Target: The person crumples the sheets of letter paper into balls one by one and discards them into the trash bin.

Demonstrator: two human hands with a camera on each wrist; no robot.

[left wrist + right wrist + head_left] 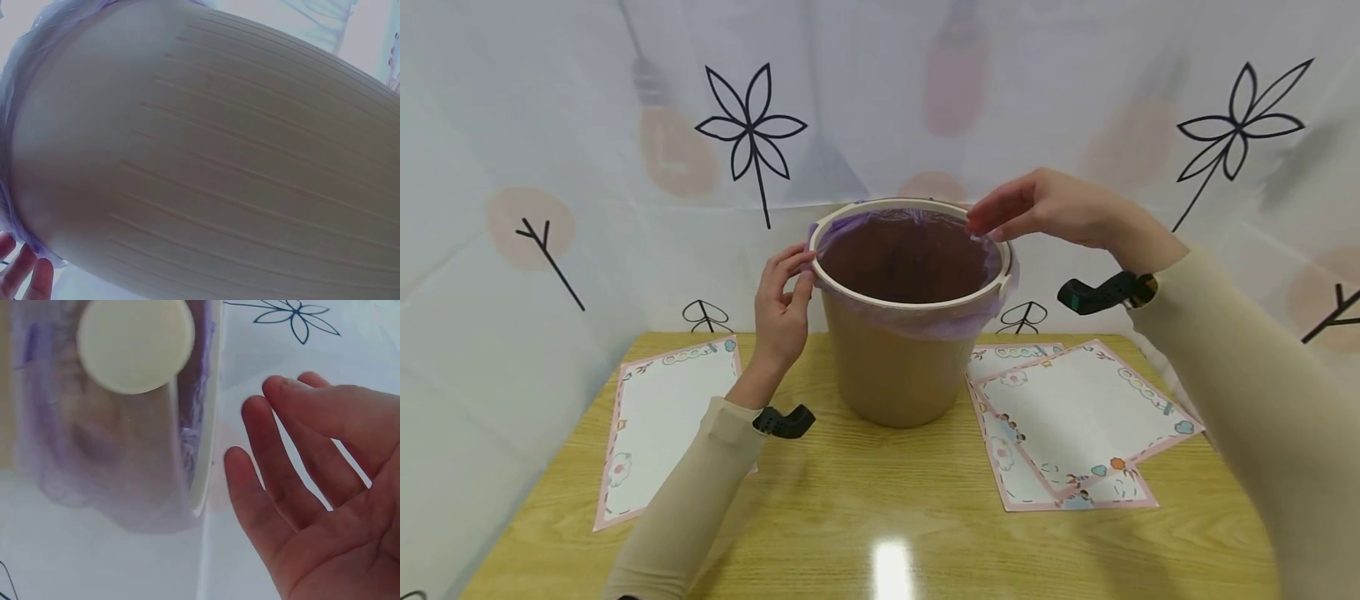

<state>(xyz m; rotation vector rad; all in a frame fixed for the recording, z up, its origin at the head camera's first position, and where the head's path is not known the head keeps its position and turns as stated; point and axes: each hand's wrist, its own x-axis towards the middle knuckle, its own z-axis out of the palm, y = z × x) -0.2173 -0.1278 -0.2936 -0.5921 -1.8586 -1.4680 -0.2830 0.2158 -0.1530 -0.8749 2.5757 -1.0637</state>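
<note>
A tan trash bin (pixel 895 375) stands upright on the table. Its mouth is lined with a thin purple trash bag (pixel 925 325), folded down over the outside beneath a cream ring (pixel 917 306) at the rim. My left hand (pixel 782 304) rests its fingertips against the left side of the rim; the left wrist view shows those fingers (pixel 22 269) beside the bag's edge. My right hand (pixel 1060 208) hovers by the right rear of the rim, fingers loosely bent and holding nothing. In the right wrist view its fingertips (pixel 256 412) are apart from the bag.
Pink-bordered paper sheets lie on the wooden table (pixel 865 500): one sheet (pixel 677 417) left of the bin, two overlapping ones (pixel 1082 408) to its right. A patterned white curtain (pixel 880 100) hangs close behind the bin.
</note>
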